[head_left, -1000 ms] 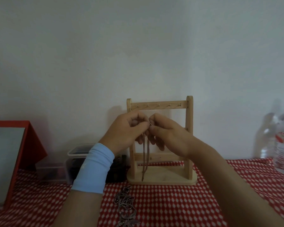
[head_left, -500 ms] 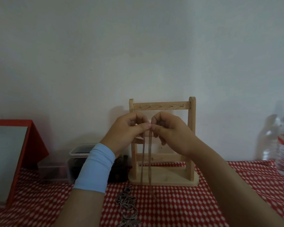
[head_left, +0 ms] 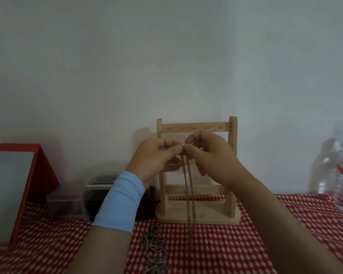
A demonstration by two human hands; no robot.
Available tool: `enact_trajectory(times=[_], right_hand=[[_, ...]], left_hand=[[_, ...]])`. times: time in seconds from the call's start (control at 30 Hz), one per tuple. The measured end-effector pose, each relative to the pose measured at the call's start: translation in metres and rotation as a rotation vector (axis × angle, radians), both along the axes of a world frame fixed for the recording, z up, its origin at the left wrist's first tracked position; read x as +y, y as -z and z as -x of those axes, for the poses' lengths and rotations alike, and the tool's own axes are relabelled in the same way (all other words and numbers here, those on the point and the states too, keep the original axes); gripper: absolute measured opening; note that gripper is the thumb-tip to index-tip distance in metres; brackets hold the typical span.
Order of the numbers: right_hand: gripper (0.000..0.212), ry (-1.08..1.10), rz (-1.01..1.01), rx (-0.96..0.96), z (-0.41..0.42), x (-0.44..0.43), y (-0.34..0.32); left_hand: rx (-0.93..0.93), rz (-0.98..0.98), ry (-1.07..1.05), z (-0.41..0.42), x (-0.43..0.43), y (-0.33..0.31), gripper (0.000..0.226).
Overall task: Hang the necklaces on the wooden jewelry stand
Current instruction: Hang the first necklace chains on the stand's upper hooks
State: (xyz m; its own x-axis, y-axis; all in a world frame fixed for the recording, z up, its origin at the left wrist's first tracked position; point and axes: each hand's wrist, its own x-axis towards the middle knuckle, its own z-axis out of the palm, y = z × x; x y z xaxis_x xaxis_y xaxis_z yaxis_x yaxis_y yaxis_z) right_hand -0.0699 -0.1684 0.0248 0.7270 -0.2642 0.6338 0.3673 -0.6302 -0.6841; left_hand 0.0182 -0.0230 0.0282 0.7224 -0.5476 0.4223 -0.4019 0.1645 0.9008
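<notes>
Beneath hook rail (head_left: pixel 196 127), pinched necklace (head_left: pixel 190 190)

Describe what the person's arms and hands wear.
A plain light blue cuff wraps the left wrist and lower forearm. The right arm is bare. No rings or watch show on the left hand or right hand.
</notes>
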Motion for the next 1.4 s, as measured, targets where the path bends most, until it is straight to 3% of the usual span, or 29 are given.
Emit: enact_trajectory(times=[0.17,0.5,0.63,0.83,0.97,1.1,1.23,1.4], right_hand=[[0.009,-0.027,-0.127,0.116,0.005,-0.002,-0.004],[0.016,-0.132,-0.555,0.259,-0.003,0.001,0.003],[0.021,-0.300,-0.702,0.293,-0.004,-0.004,0.006],[0.012,-0.134,-0.529,0.221,-0.008,0.000,0.010],[0.014,-0.091,-0.423,0.117,-0.009,0.003,0.009],[0.017,-0.045,-0.465,0.001,-0.010,0.004,0.008],[0.011,-0.065,-0.513,0.029,-0.008,0.008,0.006],[0.020,-0.311,-0.574,0.179,-0.003,0.005,0.002]], left_hand=[[0.061,-0.030,0.022,-0.001,-0.002,0.003,0.011],[-0.279,-0.234,-0.156,-0.003,-0.007,0.005,0.010],[-0.228,-0.203,-0.139,-0.005,-0.005,0.005,0.010],[-0.282,-0.287,-0.136,-0.003,-0.009,0.009,0.010],[-0.461,-0.275,-0.240,-0.006,-0.008,0.008,0.013],[-0.601,-0.247,-0.358,-0.005,-0.007,0.007,0.012],[-0.493,-0.108,-0.333,-0.003,-0.010,0.008,0.011],[-0.251,-0.102,-0.181,0.002,-0.008,0.002,0.019]])
